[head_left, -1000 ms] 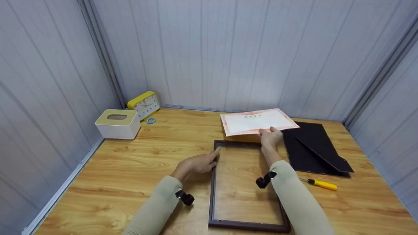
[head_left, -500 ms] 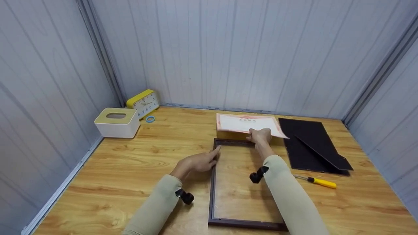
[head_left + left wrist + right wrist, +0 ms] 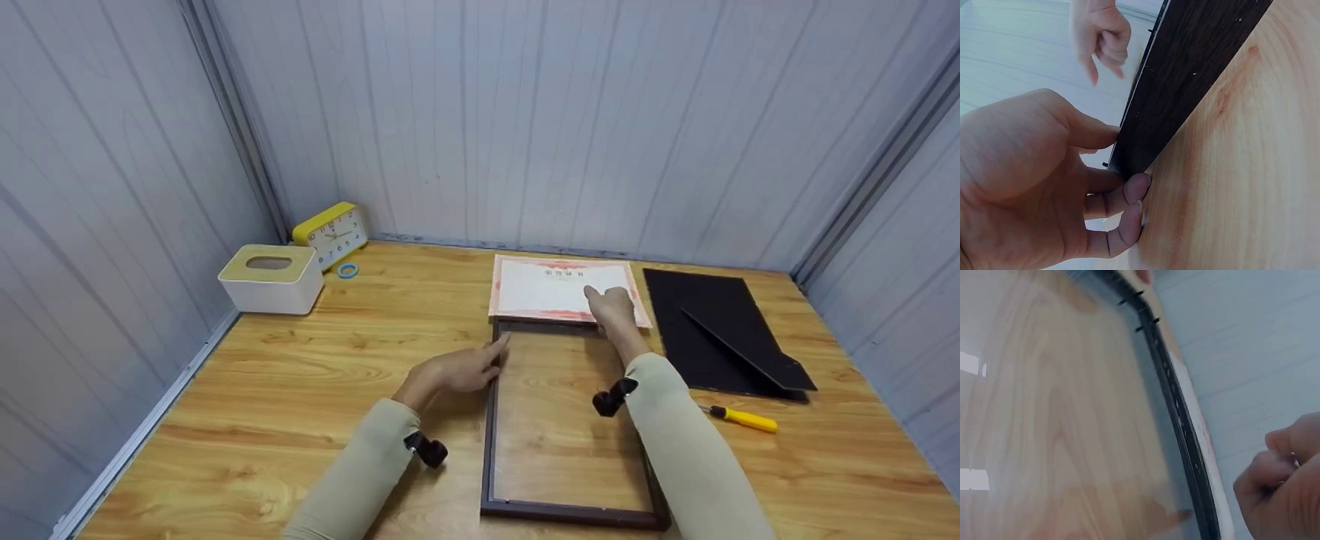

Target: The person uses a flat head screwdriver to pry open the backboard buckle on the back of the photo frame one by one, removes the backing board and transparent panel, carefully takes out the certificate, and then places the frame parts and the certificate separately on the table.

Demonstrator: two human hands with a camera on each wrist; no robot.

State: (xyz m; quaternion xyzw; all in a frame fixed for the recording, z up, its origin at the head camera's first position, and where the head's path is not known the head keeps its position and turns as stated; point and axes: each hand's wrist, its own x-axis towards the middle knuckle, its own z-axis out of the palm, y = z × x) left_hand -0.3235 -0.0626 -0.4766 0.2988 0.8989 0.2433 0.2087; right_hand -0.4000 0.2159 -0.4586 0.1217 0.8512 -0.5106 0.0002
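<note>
A dark brown picture frame [image 3: 489,435] with a clear pane lies on the table. My left hand [image 3: 459,371] grips its left side near the far corner; in the left wrist view the thumb is on the upper edge and the curled fingers are against the side. Behind the frame, a white certificate [image 3: 547,292] with a pinkish-red border lies flat, its near edge along the frame's far edge. Over the certificate's right part is my right hand [image 3: 613,306], holding nothing. In the left wrist view its thumb and a finger are apart, with other fingers loosely curled.
Black backing board [image 3: 701,300] lies at the right, its stand flap [image 3: 750,349] raised. A yellow-handled screwdriver [image 3: 750,420] is in front of it. Back left are a tissue box [image 3: 274,292], a yellow clock [image 3: 337,234] and a blue ring [image 3: 347,271]. Walls enclose the table.
The right hand has brought the certificate left and down, from held in the air to flat behind the frame, and has let go. The left hand has stayed on the frame.
</note>
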